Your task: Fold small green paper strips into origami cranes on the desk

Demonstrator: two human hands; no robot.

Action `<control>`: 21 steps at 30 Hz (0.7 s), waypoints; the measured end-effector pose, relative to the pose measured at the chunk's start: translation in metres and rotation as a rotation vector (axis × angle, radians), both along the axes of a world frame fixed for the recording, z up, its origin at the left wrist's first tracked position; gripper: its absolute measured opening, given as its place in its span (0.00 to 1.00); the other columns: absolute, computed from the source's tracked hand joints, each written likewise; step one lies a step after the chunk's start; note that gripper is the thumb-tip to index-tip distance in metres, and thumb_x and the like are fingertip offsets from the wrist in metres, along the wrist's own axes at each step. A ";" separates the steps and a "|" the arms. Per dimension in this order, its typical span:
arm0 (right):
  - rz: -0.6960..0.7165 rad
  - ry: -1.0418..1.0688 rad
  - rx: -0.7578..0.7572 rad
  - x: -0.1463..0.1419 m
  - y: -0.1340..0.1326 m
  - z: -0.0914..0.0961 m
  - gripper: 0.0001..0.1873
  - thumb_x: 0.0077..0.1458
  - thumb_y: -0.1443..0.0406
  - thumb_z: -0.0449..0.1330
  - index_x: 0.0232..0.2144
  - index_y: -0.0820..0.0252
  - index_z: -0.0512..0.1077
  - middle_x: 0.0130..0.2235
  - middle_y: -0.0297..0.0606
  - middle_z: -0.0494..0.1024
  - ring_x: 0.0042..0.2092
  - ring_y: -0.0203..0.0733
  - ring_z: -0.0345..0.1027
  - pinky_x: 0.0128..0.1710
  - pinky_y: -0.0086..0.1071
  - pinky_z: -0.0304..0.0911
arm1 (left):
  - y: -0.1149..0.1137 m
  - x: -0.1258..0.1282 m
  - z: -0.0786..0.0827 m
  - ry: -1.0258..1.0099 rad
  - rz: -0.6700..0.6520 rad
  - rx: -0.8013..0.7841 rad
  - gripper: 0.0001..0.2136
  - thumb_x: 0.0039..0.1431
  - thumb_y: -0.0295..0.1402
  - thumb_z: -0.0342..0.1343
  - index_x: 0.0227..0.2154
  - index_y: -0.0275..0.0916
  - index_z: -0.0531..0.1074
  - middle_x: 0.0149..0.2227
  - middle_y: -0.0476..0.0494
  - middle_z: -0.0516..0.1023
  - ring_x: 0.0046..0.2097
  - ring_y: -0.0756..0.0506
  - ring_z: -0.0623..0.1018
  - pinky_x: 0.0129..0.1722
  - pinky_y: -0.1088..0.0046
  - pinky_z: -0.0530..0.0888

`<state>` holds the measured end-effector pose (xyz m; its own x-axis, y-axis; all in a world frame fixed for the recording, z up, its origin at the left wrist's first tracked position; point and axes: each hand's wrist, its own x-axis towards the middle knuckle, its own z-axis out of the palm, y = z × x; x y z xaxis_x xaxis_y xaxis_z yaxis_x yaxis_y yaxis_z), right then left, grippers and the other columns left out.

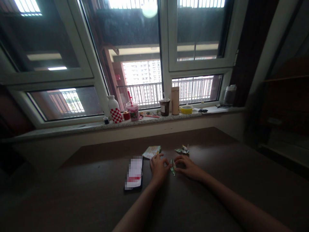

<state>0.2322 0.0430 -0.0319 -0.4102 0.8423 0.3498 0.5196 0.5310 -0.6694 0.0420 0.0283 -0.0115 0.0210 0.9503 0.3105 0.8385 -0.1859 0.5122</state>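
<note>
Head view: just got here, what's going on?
A person works at a table, left hand and right hand both with fingertips at a small green paper piece; the exact grip is too small to tell. A crumpled-looking paper shape lies beyond the right hand, printed paper beyond the left. A phone lies left of the left hand.

phone (135,172) blocks L, gap btwn sheets (152,151) & folded paper (184,150)
</note>
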 end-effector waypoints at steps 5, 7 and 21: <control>-0.067 0.011 0.082 -0.004 0.004 -0.006 0.03 0.52 0.65 0.64 0.31 0.57 0.76 0.42 0.40 0.76 0.49 0.46 0.67 0.54 0.42 0.60 | 0.001 -0.002 -0.001 -0.027 -0.021 -0.002 0.02 0.50 0.34 0.65 0.27 0.45 0.78 0.54 0.49 0.72 0.59 0.39 0.64 0.60 0.58 0.57; -0.078 -0.001 0.096 -0.005 0.004 -0.005 0.02 0.52 0.65 0.64 0.29 0.57 0.76 0.41 0.40 0.76 0.48 0.46 0.67 0.52 0.41 0.60 | 0.000 -0.003 0.001 -0.040 -0.027 -0.015 0.01 0.50 0.33 0.66 0.27 0.46 0.79 0.54 0.49 0.73 0.59 0.39 0.64 0.60 0.59 0.57; -0.125 -0.096 0.017 -0.004 -0.003 0.016 0.10 0.53 0.60 0.63 0.23 0.57 0.78 0.41 0.41 0.76 0.48 0.46 0.67 0.52 0.39 0.60 | -0.002 -0.009 0.011 -0.004 -0.041 -0.096 0.08 0.56 0.39 0.59 0.29 0.45 0.81 0.56 0.47 0.73 0.60 0.39 0.65 0.60 0.59 0.61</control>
<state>0.2280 0.0398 -0.0158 -0.3345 0.8833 0.3284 0.6433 0.4687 -0.6054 0.0329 0.0261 -0.0008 0.0597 0.9741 0.2182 0.8291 -0.1700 0.5326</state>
